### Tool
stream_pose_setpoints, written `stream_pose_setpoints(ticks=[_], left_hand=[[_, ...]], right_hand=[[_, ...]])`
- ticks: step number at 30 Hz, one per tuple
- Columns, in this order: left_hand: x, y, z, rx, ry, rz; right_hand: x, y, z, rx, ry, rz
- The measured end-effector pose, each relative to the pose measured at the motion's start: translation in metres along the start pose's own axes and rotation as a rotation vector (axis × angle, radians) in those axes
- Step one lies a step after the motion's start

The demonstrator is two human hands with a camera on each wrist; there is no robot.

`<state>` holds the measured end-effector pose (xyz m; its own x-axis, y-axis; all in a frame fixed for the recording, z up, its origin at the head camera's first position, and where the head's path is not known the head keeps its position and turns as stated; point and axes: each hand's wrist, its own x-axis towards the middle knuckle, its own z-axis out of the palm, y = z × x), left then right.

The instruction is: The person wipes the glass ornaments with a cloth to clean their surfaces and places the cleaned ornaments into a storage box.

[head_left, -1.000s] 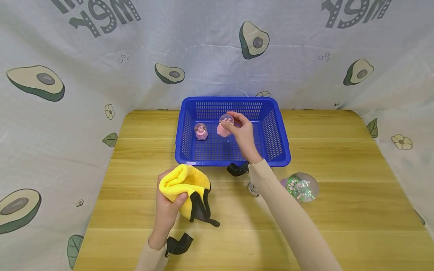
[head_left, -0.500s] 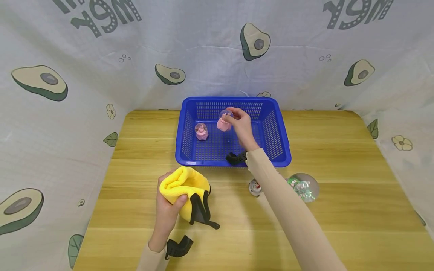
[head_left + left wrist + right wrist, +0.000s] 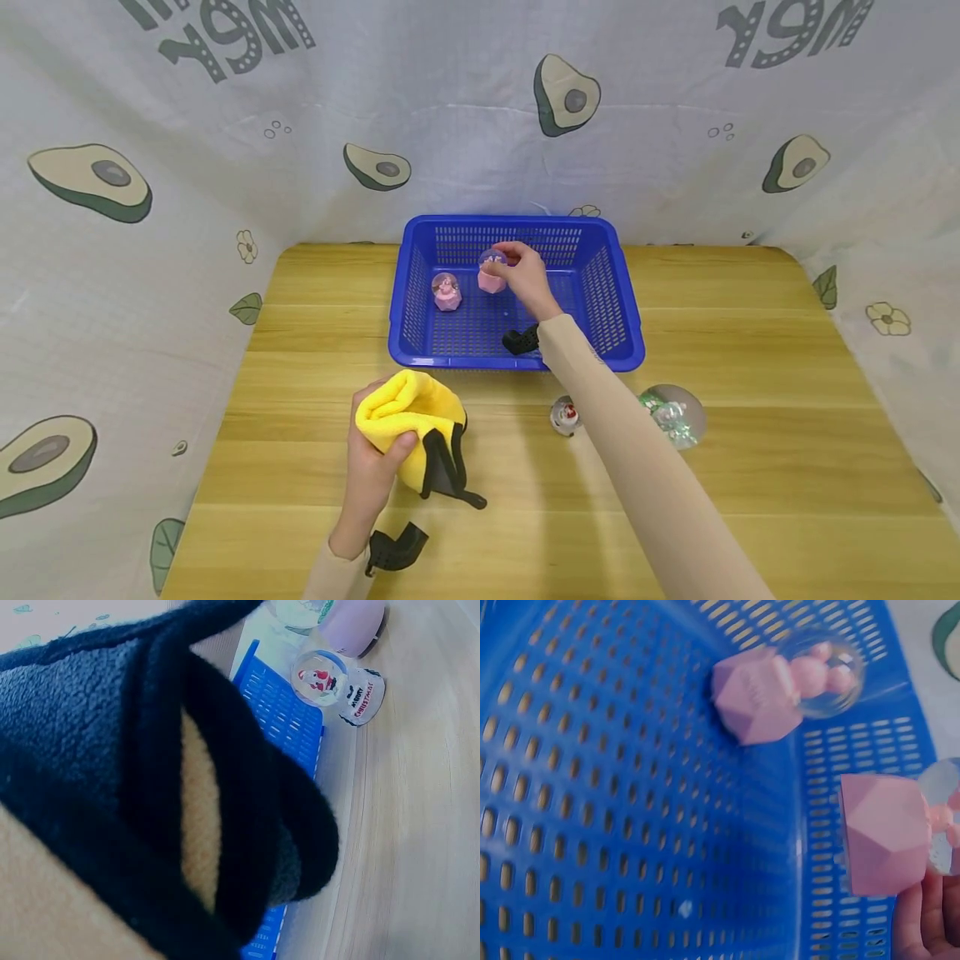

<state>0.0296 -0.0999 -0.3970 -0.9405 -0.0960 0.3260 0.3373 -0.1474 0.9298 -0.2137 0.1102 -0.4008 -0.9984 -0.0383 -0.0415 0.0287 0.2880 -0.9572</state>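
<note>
My right hand (image 3: 528,282) pinches a small snow globe (image 3: 492,282) with a pink faceted base, inside the blue basket (image 3: 517,362). In the right wrist view, its pink base (image 3: 885,836) appears off the basket floor, and fingers (image 3: 911,922) show beside the dome. A second pink snow globe (image 3: 447,298) stands in the basket's left part, holding a pink figure under its dome (image 3: 821,675). Lower left, my left hand (image 3: 367,471) grips a bunched yellow towel (image 3: 412,408) with a dark grey back and black edging. That towel (image 3: 82,705) fills much of the left wrist view.
A Christmas snow globe (image 3: 564,415) with a Santa figure stands in front of the basket. Farther right, a larger globe (image 3: 678,417) with green and white contents is partly hidden by my right sleeve (image 3: 637,450). The wooden table (image 3: 300,333) meets a printed cloth backdrop (image 3: 465,125).
My right hand, with the pink snow globe, has shifted slightly left and toward the basket's back. More of the Santa globe shows beside the sleeve. The left hand stays nearly still on the towel.
</note>
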Motion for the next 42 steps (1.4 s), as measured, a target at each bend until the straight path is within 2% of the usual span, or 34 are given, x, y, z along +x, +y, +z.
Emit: stream_pose_setpoints(ticks=[6, 11, 19, 25, 32, 36, 42], left_hand=[[0.0, -0.001, 0.0, 0.005, 0.002, -0.004], [0.0, -0.001, 0.001, 0.002, -0.008, 0.006], [0.0, -0.003, 0.002, -0.02, -0.015, 0.009], [0.0, -0.004, 0.003, -0.005, -0.016, 0.001], [0.001, -0.003, 0.004, 0.005, -0.022, 0.021], [0.0, -0.003, 0.003, 0.011, -0.022, 0.008], [0.0, -0.004, 0.002, 0.003, -0.024, 0.001]], right_hand=[[0.002, 0.004, 0.002, -0.127, -0.044, 0.016], [0.002, 0.006, 0.002, -0.191, -0.086, 0.026], [0.004, 0.01, 0.004, -0.278, -0.116, 0.02], [0.004, 0.01, 0.005, -0.32, -0.132, 0.023], [0.005, 0.01, 0.005, -0.377, -0.157, 0.023], [0.004, 0.006, -0.001, -0.348, -0.181, 0.049], [0.002, -0.01, -0.016, -0.201, -0.186, 0.074]])
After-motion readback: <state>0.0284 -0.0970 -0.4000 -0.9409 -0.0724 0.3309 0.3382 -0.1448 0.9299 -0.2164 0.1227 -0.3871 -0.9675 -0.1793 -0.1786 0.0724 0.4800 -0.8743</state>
